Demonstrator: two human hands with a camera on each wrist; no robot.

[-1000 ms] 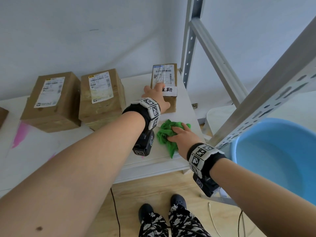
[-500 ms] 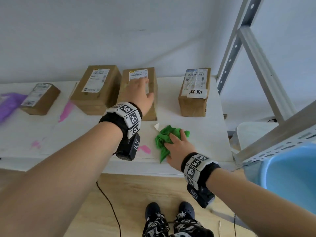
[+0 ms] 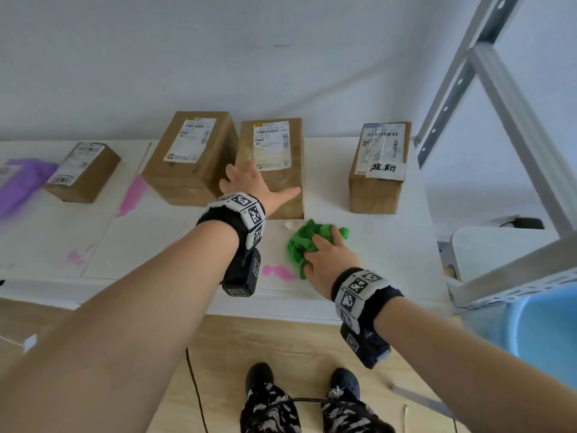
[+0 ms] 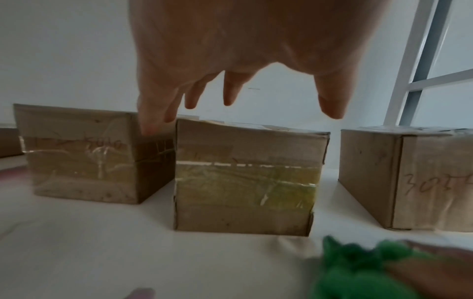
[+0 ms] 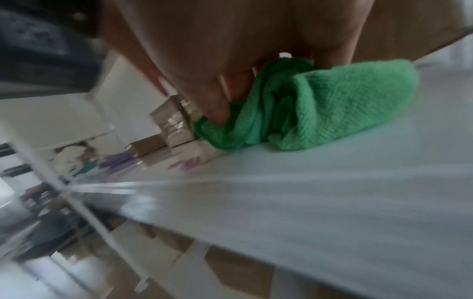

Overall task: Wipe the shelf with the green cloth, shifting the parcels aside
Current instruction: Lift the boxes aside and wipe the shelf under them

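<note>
- Head view: four cardboard parcels stand in a row along the back of the white shelf (image 3: 390,245). Counted from 9 o'clock towards 3 o'clock, they are a small parcel (image 3: 81,172), a large parcel (image 3: 190,157), a middle parcel (image 3: 274,164) and a right parcel (image 3: 379,167) with a handwritten label.
- The large and middle parcels stand just beside each other; the right parcel stands apart.
- The left hand (image 3: 249,189) hovers with fingers spread and relaxed over the middle parcel's near left corner, grasping nothing.
- The right hand (image 3: 327,254) presses down on the one green cloth (image 3: 306,242), which lies crumpled on the shelf at 6 o'clock from the gap between the middle and right parcels. Its fingers lie over the cloth.
- Several pink smears (image 3: 278,271) mark the shelf, one just at 9 o'clock of the cloth. A purple item (image 3: 22,185) lies at far 9 o'clock, and a blue tub (image 3: 537,332) sits at 4 o'clock.
- Left wrist view: three parcels show fully. The four fingers and thumb hang loose above the middle one; whether the little finger touches a parcel cannot be told.
- The cloth and the right hand appear at 5 o'clock.
- Right wrist view: this view is blurred. Fingertips (image 5: 217,113) dig into the cloth folds, holding it against the shelf.
</note>
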